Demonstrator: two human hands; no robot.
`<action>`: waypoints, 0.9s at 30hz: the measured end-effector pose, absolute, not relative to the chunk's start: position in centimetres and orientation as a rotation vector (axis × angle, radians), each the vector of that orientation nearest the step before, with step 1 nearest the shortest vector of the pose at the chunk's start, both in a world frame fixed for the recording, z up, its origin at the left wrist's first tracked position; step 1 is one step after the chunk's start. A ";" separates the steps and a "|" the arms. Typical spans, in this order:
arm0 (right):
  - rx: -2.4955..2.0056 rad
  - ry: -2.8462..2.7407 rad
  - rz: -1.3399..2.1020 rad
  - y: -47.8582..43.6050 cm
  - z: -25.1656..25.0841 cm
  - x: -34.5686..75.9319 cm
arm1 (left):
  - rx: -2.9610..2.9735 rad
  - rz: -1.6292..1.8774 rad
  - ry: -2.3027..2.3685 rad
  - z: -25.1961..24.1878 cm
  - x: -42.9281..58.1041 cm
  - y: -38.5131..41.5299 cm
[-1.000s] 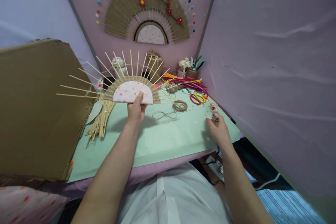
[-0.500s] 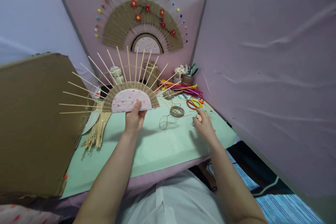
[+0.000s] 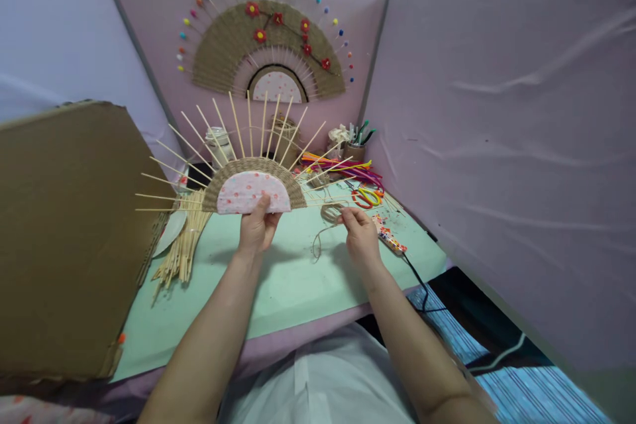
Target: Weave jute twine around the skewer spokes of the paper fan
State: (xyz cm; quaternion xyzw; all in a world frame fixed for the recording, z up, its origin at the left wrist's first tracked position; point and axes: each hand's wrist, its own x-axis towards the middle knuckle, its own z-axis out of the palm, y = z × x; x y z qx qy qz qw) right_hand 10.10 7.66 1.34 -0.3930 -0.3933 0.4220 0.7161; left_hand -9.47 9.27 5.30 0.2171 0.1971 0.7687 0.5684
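Observation:
My left hand (image 3: pixel 256 228) grips a half-round woven fan (image 3: pixel 233 175) by its straight lower edge, thumb on the front. Its centre is white cloth with pinkish-red spots, bordered by a woven twine band, and thin bare sticks fan outward from it. To the right, my right hand (image 3: pixel 362 233) has its thumb and fingers pinched at the edge of a small coil of twine (image 3: pixel 328 213). A loose strand of the twine hangs toward the table. Some of the fan's right-hand sticks pass just above the coil.
A bundle of sticks (image 3: pixel 185 245) lies left, beside a cardboard sheet (image 3: pixel 64 238). Scissors (image 3: pixel 366 197), bright pipe cleaners (image 3: pixel 365 175) and a jar (image 3: pixel 218 144) are behind. A patterned corded tool (image 3: pixel 391 242) lies right. A finished fan (image 3: pixel 223 46) hangs on the back wall.
My right hand has moved left from beside the scissors to the twine coil and pinched it, uncovering the corded tool. The held fan has shifted slightly right.

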 end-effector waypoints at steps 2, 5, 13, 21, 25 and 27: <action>-0.872 -0.900 0.884 7.2 1.7 10.0 | 0.505 1.807 0.461 5.3 -9.5 9.3; -0.882 -0.945 0.814 6.6 2.0 10.0 | 0.503 1.812 0.454 5.3 -9.5 9.3; -0.934 -1.049 0.856 5.9 1.4 9.6 | 0.483 1.814 0.469 5.3 -9.5 9.3; -0.998 -1.027 0.907 5.7 1.6 9.5 | 0.453 1.813 0.445 5.4 -9.5 9.3; -1.018 -1.031 0.919 5.7 1.6 9.4 | 0.407 1.805 0.469 5.5 -9.4 9.3; -1.019 -1.039 0.920 5.8 1.5 9.3 | 0.393 1.799 0.459 5.4 -9.3 9.3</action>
